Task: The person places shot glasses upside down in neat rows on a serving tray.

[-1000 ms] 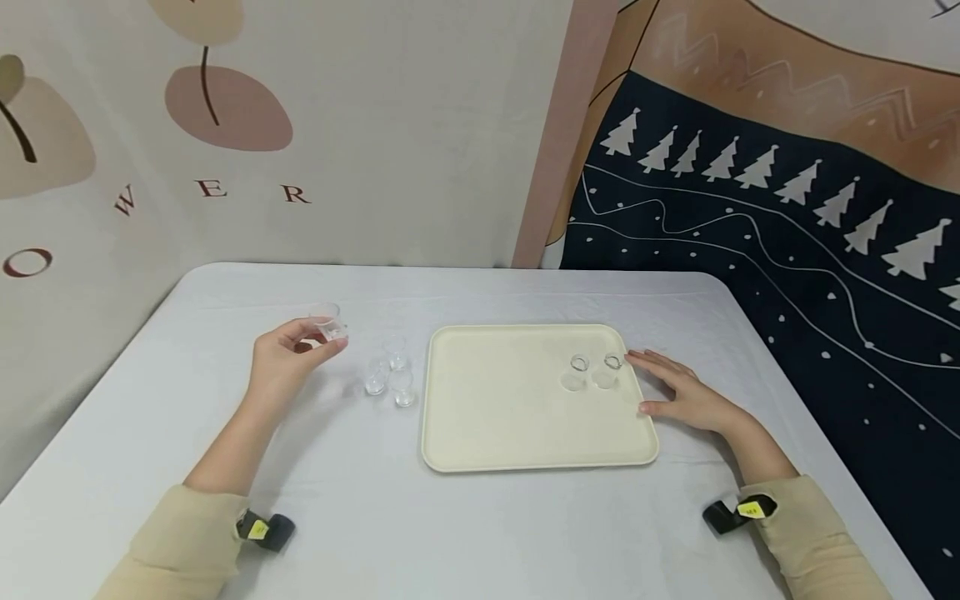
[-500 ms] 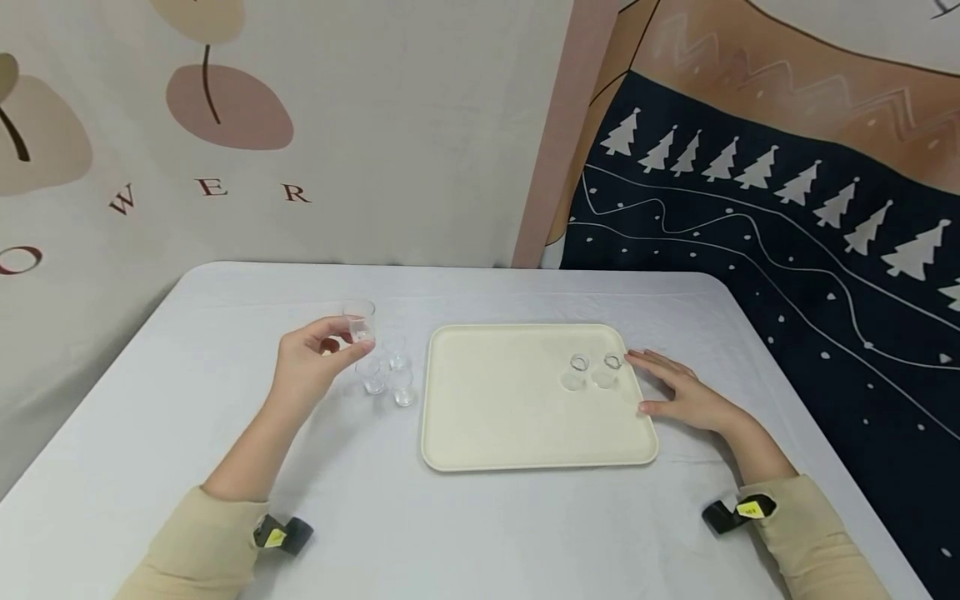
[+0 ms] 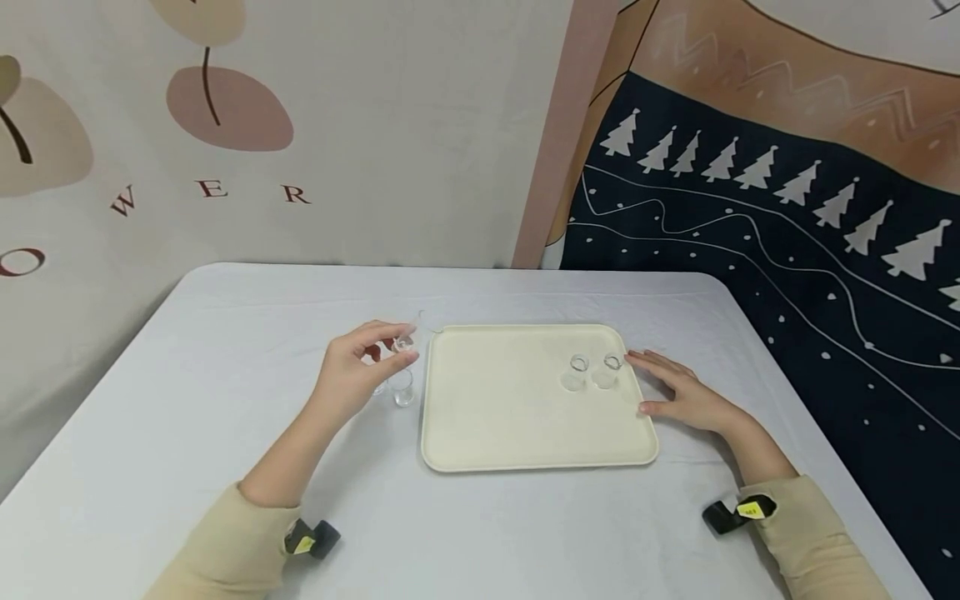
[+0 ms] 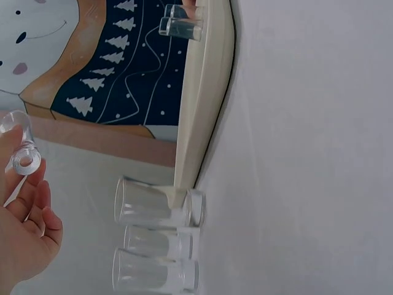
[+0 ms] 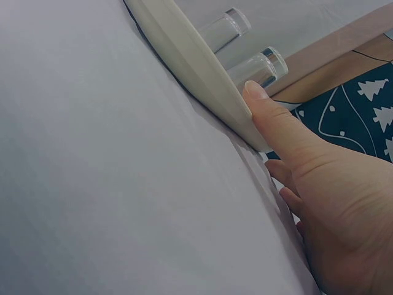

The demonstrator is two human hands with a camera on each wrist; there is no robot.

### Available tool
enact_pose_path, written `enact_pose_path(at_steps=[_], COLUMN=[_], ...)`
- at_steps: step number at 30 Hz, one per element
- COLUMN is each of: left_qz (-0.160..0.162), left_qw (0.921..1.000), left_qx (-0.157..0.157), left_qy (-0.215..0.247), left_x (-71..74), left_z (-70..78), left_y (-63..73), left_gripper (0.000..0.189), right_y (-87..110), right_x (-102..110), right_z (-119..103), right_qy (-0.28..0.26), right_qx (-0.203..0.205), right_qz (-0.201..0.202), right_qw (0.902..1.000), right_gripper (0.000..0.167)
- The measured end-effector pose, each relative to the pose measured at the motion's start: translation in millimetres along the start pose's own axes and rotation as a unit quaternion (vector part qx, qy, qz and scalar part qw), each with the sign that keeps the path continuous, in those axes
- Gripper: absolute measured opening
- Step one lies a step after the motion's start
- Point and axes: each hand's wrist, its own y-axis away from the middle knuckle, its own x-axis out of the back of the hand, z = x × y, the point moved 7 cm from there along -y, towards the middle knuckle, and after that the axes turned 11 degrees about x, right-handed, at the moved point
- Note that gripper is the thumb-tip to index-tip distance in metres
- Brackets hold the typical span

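Observation:
My left hand (image 3: 358,360) pinches a small clear shot glass (image 4: 27,158) between thumb and fingertips, in the air by the upper-left corner of the cream tray (image 3: 525,433). Its thick base faces the left wrist camera. Below that hand, three more shot glasses (image 4: 153,206) stand upright on the table left of the tray; in the head view the hand partly covers them. Two shot glasses (image 3: 605,372) stand on the tray's right part, thick ends up in the right wrist view. At the tray's right edge, my right hand (image 3: 682,396) rests with fingers spread, thumb on the rim.
A white cloth (image 3: 525,533) covers the table. Behind its far edge hangs a pale printed curtain (image 3: 420,167), with a dark tree-patterned cloth (image 3: 750,225) on the right.
My left hand has carried the shot glass rightward, over the standing glasses to the tray's left edge, and the glass has tipped. The right hand and the tray have stayed put.

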Motion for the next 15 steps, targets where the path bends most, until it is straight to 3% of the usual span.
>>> enact_pose_path(at_steps=[6,15], left_qz=[-0.006,0.001], left_qw=[0.9997,0.9996], left_qx=[-0.023,-0.019], left_qy=[-0.007,-0.021], left_x=[-13.2,-28.7], left_z=[7.8,16.5], left_y=[-1.7,-4.4], left_gripper=[0.033,0.035], right_y=[0.0,0.3], right_x=[-1,0], right_z=[-1,-2], right_qy=[-0.002,0.0], right_qx=[-0.001,-0.002], right_qz=[0.0,0.001], right_qw=[1.0,1.0], right_gripper=[0.08,0.081])
